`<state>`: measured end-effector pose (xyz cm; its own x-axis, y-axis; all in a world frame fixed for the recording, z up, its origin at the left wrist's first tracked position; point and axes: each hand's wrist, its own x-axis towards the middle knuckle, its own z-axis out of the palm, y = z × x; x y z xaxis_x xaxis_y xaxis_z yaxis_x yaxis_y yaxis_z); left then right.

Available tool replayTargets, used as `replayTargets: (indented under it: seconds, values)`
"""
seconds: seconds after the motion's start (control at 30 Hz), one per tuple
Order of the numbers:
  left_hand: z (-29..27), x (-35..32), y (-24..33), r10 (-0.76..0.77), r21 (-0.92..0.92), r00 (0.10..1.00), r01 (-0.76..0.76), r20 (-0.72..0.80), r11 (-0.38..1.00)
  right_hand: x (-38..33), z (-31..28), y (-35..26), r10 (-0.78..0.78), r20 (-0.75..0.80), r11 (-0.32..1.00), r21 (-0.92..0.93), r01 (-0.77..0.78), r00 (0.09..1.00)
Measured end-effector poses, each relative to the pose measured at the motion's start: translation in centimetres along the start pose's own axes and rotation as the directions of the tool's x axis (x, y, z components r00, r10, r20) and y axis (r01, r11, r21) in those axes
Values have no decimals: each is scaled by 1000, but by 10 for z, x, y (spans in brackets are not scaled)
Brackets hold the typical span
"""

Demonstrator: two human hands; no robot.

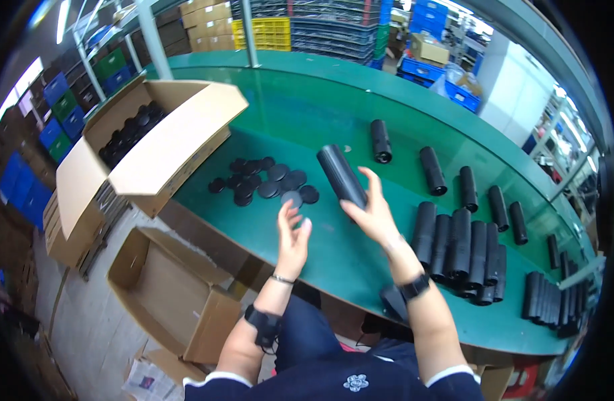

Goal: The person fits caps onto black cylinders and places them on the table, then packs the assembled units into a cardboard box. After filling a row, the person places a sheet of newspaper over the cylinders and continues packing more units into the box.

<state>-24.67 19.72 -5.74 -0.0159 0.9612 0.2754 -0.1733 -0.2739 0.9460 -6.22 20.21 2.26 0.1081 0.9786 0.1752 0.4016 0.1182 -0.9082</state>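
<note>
My right hand [376,212] is wrapped round the lower end of a black ribbed cylinder [340,175], which it holds tilted above the green table. My left hand [293,242] is at the near edge of a loose pile of flat black round discs [277,172]. Its fingers are slightly curled and apart from the thumb. Just beyond those fingertips is one black disc [291,199]; whether they touch it I cannot tell.
More black cylinders [459,242] lie stacked at the right, and several stand spaced along the green belt [287,100]. An open carton of black discs [180,147] is at the left. Below it, an open cardboard box [156,294] sits beside the table edge.
</note>
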Motion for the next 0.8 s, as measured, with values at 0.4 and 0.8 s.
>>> replayTargets:
  seconds: [0.4, 0.8]
  values:
    - [-6, -18, -3, 277, 715, 920, -391, 278, 580, 266, 68, 100, 118, -396, 931, -276, -241, 911]
    - [-5, -8, -14, 273, 699, 910, -415, 312, 582, 129, -60, 30, 50, -356, 323, -879, -352, 933]
